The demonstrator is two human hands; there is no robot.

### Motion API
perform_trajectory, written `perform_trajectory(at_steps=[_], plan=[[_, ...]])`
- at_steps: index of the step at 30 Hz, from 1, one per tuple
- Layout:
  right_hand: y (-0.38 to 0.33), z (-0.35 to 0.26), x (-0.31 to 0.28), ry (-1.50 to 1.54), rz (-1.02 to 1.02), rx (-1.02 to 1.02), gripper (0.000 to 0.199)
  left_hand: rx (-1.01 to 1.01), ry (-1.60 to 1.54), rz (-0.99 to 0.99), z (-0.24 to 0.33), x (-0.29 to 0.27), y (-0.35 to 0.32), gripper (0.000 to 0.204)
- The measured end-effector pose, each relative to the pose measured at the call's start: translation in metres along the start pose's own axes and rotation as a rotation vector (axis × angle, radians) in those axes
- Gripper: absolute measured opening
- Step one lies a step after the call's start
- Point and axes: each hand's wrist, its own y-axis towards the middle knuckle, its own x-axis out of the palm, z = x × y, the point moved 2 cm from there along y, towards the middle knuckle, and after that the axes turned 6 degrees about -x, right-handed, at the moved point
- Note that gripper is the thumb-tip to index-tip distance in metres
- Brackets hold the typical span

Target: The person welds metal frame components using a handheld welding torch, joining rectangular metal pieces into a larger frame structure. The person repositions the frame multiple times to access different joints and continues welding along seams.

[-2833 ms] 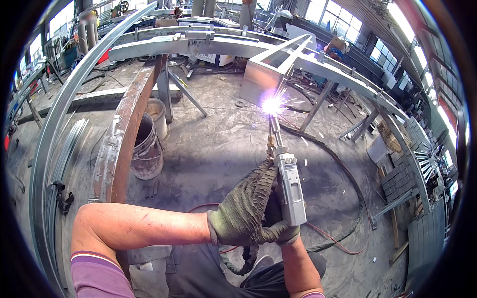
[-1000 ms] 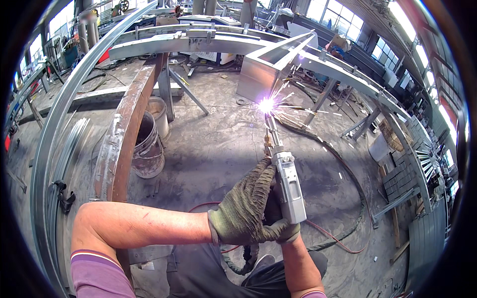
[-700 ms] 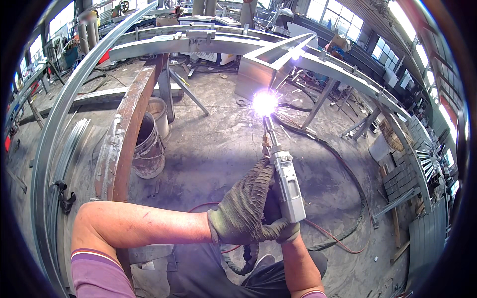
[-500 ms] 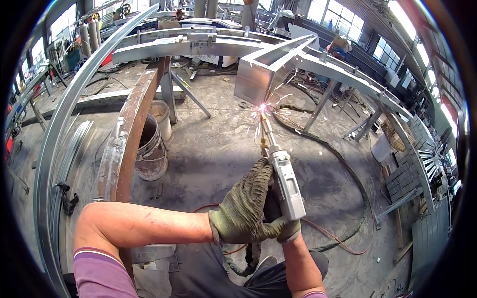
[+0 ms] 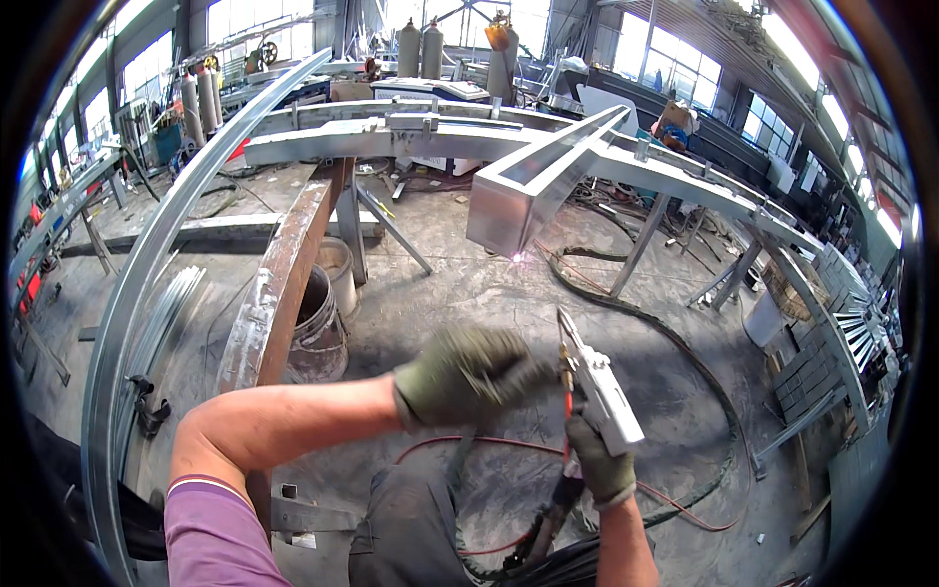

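My right hand (image 5: pixel 601 462), in a dark green work glove, is wrapped round the grip of a white-bodied welding gun (image 5: pixel 610 403). The gun's thin nozzle points up and away, well short of the metal frame. My left hand (image 5: pixel 460 380), gloved alike, hovers to the left of the gun, apart from it; motion smears its fingers. Ahead stands the boxed corner of a shiny metal frame (image 5: pixel 497 217), with a small pink glow at its lower tip. A red hose and a dark sleeved cable run down from the gun's grip.
A rusty steel beam (image 5: pixel 284 284) and a long bent metal profile (image 5: pixel 132 284) stand at left. Next to the beam are two dirty buckets (image 5: pixel 321 333). Behind runs a curved metal frame (image 5: pixel 323 147) on legs. A thick cable (image 5: pixel 699 362) loops across the floor at right.
My left hand has come off the gun and moved left. The gun has drawn back toward me, away from the frame corner. The bright sparks have shrunk to a faint glow.
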Motion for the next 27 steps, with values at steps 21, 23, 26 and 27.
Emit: perform_trajectory(at_steps=[21, 23, 26, 27], plan=[[-0.102, 0.06, -0.097, -0.028, 0.151, 0.19, 0.032, -0.74, -1.039, -0.203, -0.155, -0.073, 0.199, 0.07], [-0.103, 0.06, -0.095, -0.002, 0.157, 0.199, 0.025, -0.704, -0.996, -0.215, -0.152, -0.075, 0.208, 0.072], [-0.102, 0.052, -0.093, -0.021, 0.181, 0.151, 0.027, -0.611, -0.82, -0.338, -0.124, -0.052, 0.227, 0.074], [-0.104, 0.051, -0.095, -0.032, 0.181, 0.154, 0.028, -0.569, -0.76, -0.403, -0.114, -0.04, 0.233, 0.074]])
